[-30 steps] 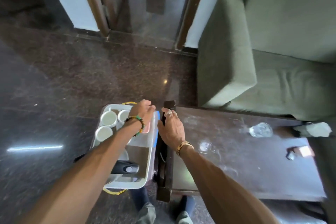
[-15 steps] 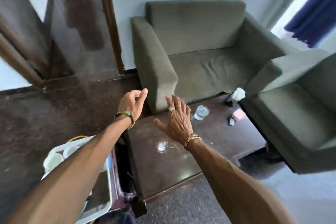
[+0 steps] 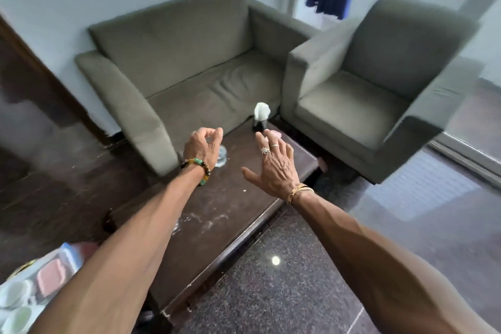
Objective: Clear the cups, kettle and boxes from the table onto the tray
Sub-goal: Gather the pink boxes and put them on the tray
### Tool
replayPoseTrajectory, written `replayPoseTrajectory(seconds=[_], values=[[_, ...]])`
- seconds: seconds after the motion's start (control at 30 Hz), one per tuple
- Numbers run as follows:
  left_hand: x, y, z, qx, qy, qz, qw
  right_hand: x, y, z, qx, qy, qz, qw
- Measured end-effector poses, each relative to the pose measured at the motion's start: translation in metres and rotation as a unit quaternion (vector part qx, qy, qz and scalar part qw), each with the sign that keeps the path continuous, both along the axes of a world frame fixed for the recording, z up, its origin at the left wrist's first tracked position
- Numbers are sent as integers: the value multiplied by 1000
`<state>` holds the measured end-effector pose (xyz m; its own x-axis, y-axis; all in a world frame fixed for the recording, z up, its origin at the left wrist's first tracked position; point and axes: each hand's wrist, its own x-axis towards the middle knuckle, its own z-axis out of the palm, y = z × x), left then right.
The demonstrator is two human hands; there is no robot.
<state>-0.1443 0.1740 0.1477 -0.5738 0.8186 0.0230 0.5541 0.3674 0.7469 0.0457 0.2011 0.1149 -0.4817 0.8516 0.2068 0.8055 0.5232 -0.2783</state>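
A clear drinking glass [image 3: 221, 157] stands on the dark wooden table [image 3: 217, 214] near its far left edge. My left hand [image 3: 202, 148] hovers right over and beside it, fingers curled in a loose ring, holding nothing. My right hand [image 3: 273, 164] is stretched out flat above the table's far end, fingers spread and empty. Just past its fingertips lies a small pink box [image 3: 279, 133], partly hidden. The white tray [image 3: 69, 252] sits at the lower left, holding white cups [image 3: 15, 294] and a pink box [image 3: 50, 278]. The kettle is out of view.
A dark holder with white tissue [image 3: 260, 116] stands at the table's far edge. A green sofa [image 3: 189, 68] lies behind the table and a green armchair [image 3: 379, 84] to its right. Polished dark floor [image 3: 284, 279] runs along the table's near side.
Both hands left the tray and travelled across the table toward its far end. The view swung right, away from the tray. My left hand now curls over the glass.
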Motion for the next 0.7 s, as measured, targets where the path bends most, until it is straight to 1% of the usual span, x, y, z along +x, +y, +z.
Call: replayPoseTrajectory(seconds=[0.13, 0.23, 0.33, 0.4, 0.5, 0.6, 0.7], values=[[73, 49, 13, 26, -2, -59, 998, 71, 33, 11, 22, 11, -62, 998], [119, 78, 8, 14, 1, -96, 995, 109, 49, 9, 11, 10, -114, 993], [157, 105, -10, -3, -22, -122, 992, 143, 61, -5, -18, 0, -144, 989], [174, 120, -24, -23, -36, -143, 989, 161, 70, -16, -31, -16, -152, 988], [193, 150, -37, -40, -34, -174, 983, 183, 90, -25, -47, -34, -168, 984], [207, 186, -35, -40, -32, -194, 980, 196, 122, -18, -40, -40, -183, 982], [217, 224, -27, -42, -29, -211, 976, 206, 159, -5, -39, -26, -210, 977]])
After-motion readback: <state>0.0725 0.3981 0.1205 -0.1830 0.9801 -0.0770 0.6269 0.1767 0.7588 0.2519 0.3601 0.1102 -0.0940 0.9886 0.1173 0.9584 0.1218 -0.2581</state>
